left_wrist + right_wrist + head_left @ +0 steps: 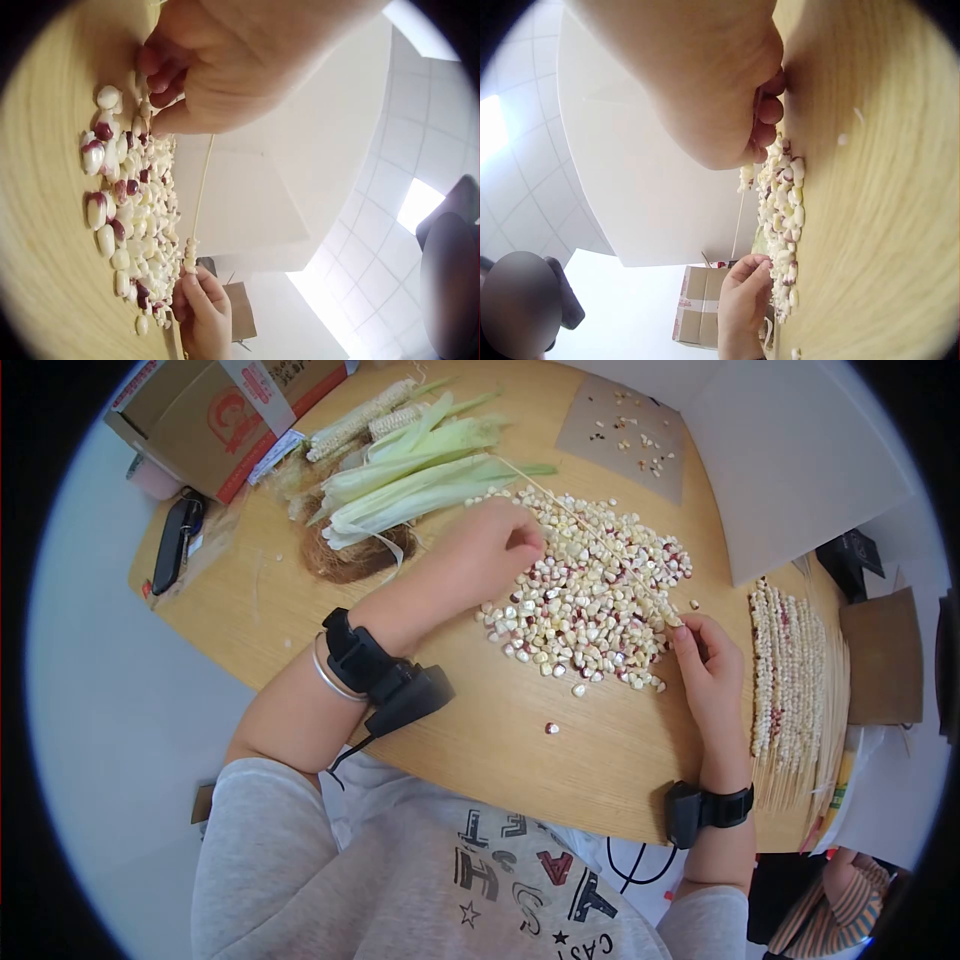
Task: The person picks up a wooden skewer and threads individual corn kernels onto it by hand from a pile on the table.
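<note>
A large pile of white and dark-red corn kernels (590,600) is spread over the wooden table. My right hand (715,675) pinches the lower end of a thin stick (565,508), which slants up and left across the pile. A few threaded kernels (190,256) sit on the stick right by the right fingertips. At the pile's left edge is my left hand (500,550), thumb and fingers curled together down among the kernels. In the right wrist view, the left hand (742,304) pinches a small reddish kernel at its fingertips, mostly hidden.
Pale green husks (410,475), bare cobs (360,420) and brown silk (345,555) lie at the back left beside a cardboard box (215,420). Finished kernel strings (785,675) lie at the right. A grey sheet (620,435) bears scattered bits. One loose kernel (551,728) lies near the front.
</note>
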Demonstrator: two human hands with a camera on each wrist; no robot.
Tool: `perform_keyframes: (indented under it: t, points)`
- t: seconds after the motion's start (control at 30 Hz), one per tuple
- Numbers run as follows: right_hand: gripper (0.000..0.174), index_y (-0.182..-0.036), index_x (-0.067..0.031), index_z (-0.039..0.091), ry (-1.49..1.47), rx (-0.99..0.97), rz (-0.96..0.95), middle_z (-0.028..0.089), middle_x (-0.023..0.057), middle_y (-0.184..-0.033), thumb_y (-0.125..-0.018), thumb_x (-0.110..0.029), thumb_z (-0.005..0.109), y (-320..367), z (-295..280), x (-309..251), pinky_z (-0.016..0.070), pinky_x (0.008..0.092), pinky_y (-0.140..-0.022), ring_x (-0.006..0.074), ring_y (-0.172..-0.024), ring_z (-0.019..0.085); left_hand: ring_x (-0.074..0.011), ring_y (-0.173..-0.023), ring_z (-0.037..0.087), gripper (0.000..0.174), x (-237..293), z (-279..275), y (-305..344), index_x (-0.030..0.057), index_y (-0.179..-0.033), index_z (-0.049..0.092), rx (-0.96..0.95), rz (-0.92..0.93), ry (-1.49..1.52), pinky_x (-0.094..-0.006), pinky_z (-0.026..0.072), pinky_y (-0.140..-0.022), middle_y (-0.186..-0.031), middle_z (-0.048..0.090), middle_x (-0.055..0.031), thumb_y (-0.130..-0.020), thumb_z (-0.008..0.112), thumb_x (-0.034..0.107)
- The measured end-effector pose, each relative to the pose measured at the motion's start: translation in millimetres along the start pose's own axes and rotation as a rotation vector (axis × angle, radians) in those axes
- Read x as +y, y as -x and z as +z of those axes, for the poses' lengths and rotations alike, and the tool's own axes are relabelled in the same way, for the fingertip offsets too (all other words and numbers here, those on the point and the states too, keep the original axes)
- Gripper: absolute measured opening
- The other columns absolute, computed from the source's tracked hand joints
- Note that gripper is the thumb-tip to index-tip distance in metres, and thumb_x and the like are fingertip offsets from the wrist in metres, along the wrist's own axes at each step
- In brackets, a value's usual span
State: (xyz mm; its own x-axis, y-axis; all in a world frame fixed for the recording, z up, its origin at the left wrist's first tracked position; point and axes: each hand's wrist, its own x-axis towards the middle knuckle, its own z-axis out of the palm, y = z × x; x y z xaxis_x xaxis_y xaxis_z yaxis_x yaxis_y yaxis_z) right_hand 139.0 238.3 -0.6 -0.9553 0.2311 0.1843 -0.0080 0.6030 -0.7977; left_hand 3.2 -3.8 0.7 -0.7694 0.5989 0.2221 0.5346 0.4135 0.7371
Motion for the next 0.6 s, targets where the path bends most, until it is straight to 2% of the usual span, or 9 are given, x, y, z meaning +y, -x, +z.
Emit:
perform_keyframes:
  t: [0.07,0.17,0.2,0.27,0.4,0.6]
  points:
    - [0.015,-0.088,0.0036,0.056,-0.004,-0.009,0.006,0.054,0.0012,-0.066,-0.085,-0.011,0.054,0.0,0.2,-0.8,0.0385,0.0196,-0.055,0.0061,-0.060,0.047,-0.0137,-0.066,0.050,0.008,3.4,-2.2,-1.6,0.0001,-0.077,0.057,0.095,-0.139,0.059,-0.0244,0.0419,-0.061,-0.074,0.051,-0.0060,-0.075,0.059,0.007]
    - [0.015,-0.088,0.0037,0.056,0.000,-0.008,0.002,0.054,0.0012,-0.066,-0.084,-0.011,0.054,1.1,0.0,-2.8,0.0385,0.0198,-0.055,0.0061,-0.060,0.047,-0.0134,-0.066,0.049,0.009,-0.7,-6.2,-3.4,0.0008,-0.080,0.059,0.161,-0.114,0.123,-0.0240,0.0410,-0.061,-0.072,0.051,-0.0051,-0.076,0.059,0.008]
    - [0.015,-0.088,0.0036,0.056,0.014,-0.011,0.000,0.053,0.0012,-0.065,-0.084,-0.011,0.054,1.0,-0.5,-3.9,0.0384,0.0199,-0.055,0.0061,-0.060,0.047,-0.0134,-0.066,0.049,0.009,-2.7,-6.0,-2.7,0.0008,-0.080,0.059,0.160,-0.110,0.123,-0.0240,0.0410,-0.061,-0.072,0.051,-0.0051,-0.076,0.059,0.008]
    - [0.015,-0.088,0.0035,0.057,0.029,-0.008,-0.008,0.053,0.0012,-0.065,-0.084,-0.011,0.054,-0.2,-1.6,-4.7,0.0384,0.0199,-0.055,0.0060,-0.060,0.047,-0.0137,-0.066,0.049,0.011,-7.0,-4.1,-1.7,0.0028,-0.084,0.061,0.152,-0.022,-0.082,-0.0253,0.0410,-0.060,-0.071,0.051,-0.0049,-0.076,0.060,0.011]
    - [0.016,-0.088,0.0035,0.057,0.016,0.002,0.002,0.053,0.0013,-0.065,-0.084,-0.012,0.055,0.3,0.5,0.3,0.0384,0.0203,-0.054,0.0063,-0.059,0.046,-0.0161,-0.065,0.050,0.017,-6.1,4.5,-1.3,0.0038,-0.085,0.062,0.050,-0.031,-0.097,-0.0273,0.0413,-0.060,-0.071,0.052,-0.0059,-0.075,0.062,0.017]
    - [0.017,-0.088,0.0041,0.057,0.019,-0.010,0.000,0.053,0.0013,-0.066,-0.084,-0.012,0.055,0.7,0.3,0.6,0.0385,0.0203,-0.055,0.0064,-0.060,0.046,-0.0172,-0.065,0.050,0.017,-3.6,-0.5,-1.4,0.0033,-0.085,0.062,0.012,-0.025,-0.096,-0.0282,0.0416,-0.059,-0.071,0.051,-0.0076,-0.073,0.063,0.016]
